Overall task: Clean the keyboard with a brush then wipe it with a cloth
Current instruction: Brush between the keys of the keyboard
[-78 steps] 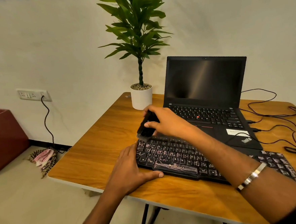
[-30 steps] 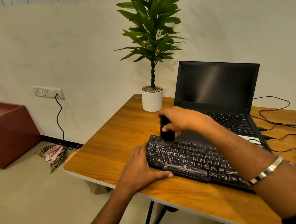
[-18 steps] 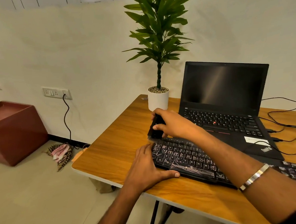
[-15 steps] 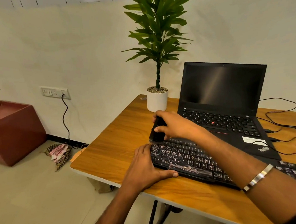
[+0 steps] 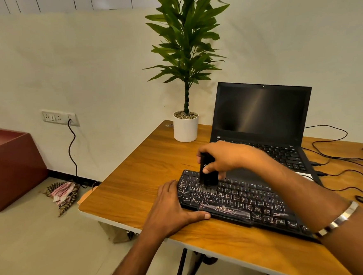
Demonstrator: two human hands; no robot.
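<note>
Pinching a black brush (image 5: pixel 208 174) between thumb and curled fingers, the right hand (image 5: pixel 225 158) holds it upright over the far left part of the black keyboard (image 5: pixel 240 199), bristles down and touching the keys. That grip is closed firmly round the brush's body. The left hand (image 5: pixel 170 211) lies flat at the keyboard's left end, fingers straight and spread lightly on the wooden counter (image 5: pixel 140 183), thumb stretched along the keyboard's near edge; its grip holds nothing and only steadies the board. A metal bangle (image 5: pixel 337 219) sits on the right wrist. The keyboard lies at a slant on the counter, its right end hidden behind the right forearm. Just behind the keyboard stands an open laptop (image 5: pixel 262 112) with a dark screen. Left of the laptop, at the counter's far edge, is a potted plant (image 5: pixel 186 126) in a white pot. Black cables (image 5: pixel 336 154) trail over the counter to the right of the laptop. Well left of the keyboard, down on the floor by the wall, lies a crumpled checked cloth (image 5: pixel 62 192), under a wall socket (image 5: pixel 60 119) with a cord plugged in. Further left stands a red-brown box (image 5: pixel 10 166).
</note>
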